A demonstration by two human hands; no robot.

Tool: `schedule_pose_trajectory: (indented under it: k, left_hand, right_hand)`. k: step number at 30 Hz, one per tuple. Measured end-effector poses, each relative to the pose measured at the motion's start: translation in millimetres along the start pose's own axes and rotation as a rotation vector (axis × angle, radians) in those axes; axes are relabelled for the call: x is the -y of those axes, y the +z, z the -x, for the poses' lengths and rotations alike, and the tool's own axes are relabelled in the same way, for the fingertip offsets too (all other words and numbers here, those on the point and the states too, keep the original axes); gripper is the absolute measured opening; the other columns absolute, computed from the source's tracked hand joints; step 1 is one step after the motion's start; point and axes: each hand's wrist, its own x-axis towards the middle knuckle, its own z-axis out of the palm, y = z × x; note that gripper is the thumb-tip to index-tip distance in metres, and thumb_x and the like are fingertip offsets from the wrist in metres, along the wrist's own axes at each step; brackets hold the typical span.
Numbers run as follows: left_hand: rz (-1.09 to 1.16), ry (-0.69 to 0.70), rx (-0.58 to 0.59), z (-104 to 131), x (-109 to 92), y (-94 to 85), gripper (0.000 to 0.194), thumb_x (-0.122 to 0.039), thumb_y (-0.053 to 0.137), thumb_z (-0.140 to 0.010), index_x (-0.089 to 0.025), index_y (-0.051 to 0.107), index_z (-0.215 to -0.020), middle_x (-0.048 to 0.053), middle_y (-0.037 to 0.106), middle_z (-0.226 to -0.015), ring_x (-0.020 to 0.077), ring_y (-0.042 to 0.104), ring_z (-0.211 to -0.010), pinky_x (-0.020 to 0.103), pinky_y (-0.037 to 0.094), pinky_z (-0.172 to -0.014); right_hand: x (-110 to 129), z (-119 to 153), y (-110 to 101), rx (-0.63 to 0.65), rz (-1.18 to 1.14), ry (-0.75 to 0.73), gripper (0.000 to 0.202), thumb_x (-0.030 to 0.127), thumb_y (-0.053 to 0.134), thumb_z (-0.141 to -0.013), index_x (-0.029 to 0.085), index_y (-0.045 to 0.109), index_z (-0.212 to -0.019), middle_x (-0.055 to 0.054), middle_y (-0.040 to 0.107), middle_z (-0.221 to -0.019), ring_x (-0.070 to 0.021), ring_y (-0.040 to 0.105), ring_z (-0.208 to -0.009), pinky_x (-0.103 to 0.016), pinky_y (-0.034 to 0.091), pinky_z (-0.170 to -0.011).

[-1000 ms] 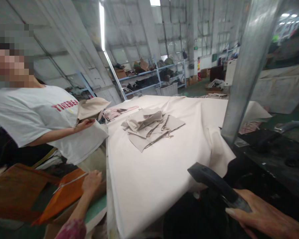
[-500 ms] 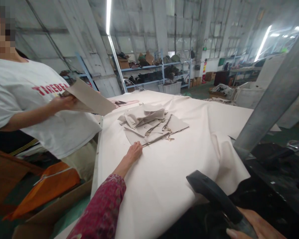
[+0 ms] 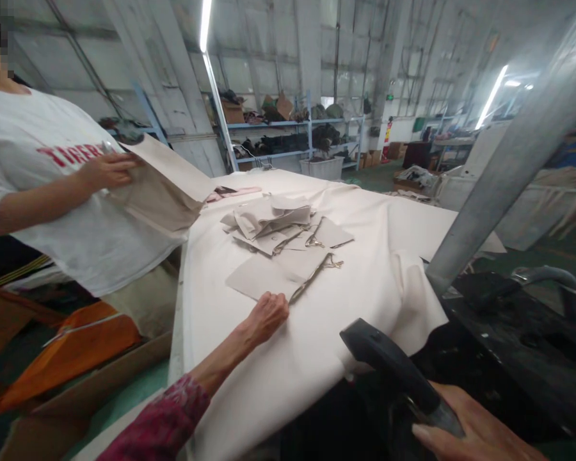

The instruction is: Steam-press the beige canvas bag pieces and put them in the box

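My left hand (image 3: 267, 315) is closed on the near corner of a flat grey-beige fabric piece (image 3: 269, 274) lying on the cloth-covered table (image 3: 317, 339). Brass-coloured metal clips (image 3: 335, 262) hang at that piece's far right end. Just behind it sits a loose pile of similar fabric pieces (image 3: 271, 221), with another piece (image 3: 335, 232) at its right. At the lower right my right hand (image 3: 475, 422) is wrapped round the black curved handle (image 3: 398, 368) of a device whose lower part is dark and unclear.
On the left a person in a white shirt (image 3: 77, 211) holds a large beige fabric piece (image 3: 166, 186). A slanted metal post (image 3: 504, 153) rises at right, beside black equipment (image 3: 504, 346). Orange material (image 3: 81, 342) lies lower left. Shelves (image 3: 288, 125) stand behind.
My left hand has drawn one fabric piece away from the pile, nearer to me. The person at left has turned the large piece, showing more of its face. The view has shifted slightly.
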Motion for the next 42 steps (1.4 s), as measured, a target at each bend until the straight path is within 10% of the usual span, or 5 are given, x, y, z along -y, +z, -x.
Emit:
schedule_pose_trajectory:
  k: [4,8,14,29,42]
  left_hand:
    - [0.056,0.164,-0.117,33.5,-73.2,-26.4,0.018,0.0,0.043,-0.077,-0.012,0.056,-0.083,0.009,0.056,-0.079,0.02,0.055,-0.073,0.035,0.043,-0.067]
    - [0.332,0.081,-0.332,53.7,-99.9,-31.1,0.011,-0.016,0.044,-0.087,-0.016,0.055,-0.087,0.007,0.056,-0.089,0.0213,0.054,-0.086,0.036,0.047,-0.075]
    - [0.667,-0.212,-0.49,62.7,-93.4,-4.0,0.02,-0.009,0.039,-0.086,-0.014,0.053,-0.098,0.01,0.053,-0.102,0.0196,0.048,-0.103,0.035,0.044,-0.094]
    - [0.627,-0.153,-0.329,60.8,-89.8,4.0,0.042,-0.008,0.035,-0.085,-0.017,0.052,-0.122,0.012,0.047,-0.111,0.0225,0.041,-0.107,0.036,0.042,-0.095]
    - [0.625,-0.156,-0.337,62.0,-91.1,3.5,0.043,-0.007,0.037,-0.084,-0.021,0.052,-0.122,0.01,0.048,-0.11,0.0222,0.042,-0.106,0.037,0.043,-0.093]
  right_hand:
    - [11.0,11.1,5.6,0.031,-0.036,0.042,0.02,0.036,0.052,-0.084,0.016,0.056,-0.085,0.003,0.056,-0.055,-0.0134,0.053,-0.051,-0.02,0.042,-0.05]
    - [13.2,20.1,11.3,0.036,-0.068,0.073,0.016,0.031,0.054,-0.084,0.015,0.052,-0.081,0.004,0.053,-0.051,-0.0106,0.049,-0.047,-0.019,0.04,-0.048]
    - [24.0,11.3,22.5,0.078,-0.112,0.041,0.013,0.026,0.056,-0.081,0.016,0.051,-0.077,0.005,0.054,-0.051,-0.0098,0.05,-0.045,-0.017,0.036,-0.044]
    - [35.5,-41.5,10.6,-0.141,-0.028,0.023,0.028,0.034,0.053,-0.081,0.015,0.052,-0.061,0.001,0.056,-0.044,-0.011,0.051,-0.039,-0.019,0.038,-0.041]
    - [31.8,-41.8,31.0,0.009,-0.064,-0.018,0.026,0.036,0.055,-0.08,0.014,0.054,-0.066,0.002,0.056,-0.047,-0.011,0.052,-0.039,-0.018,0.036,-0.039]
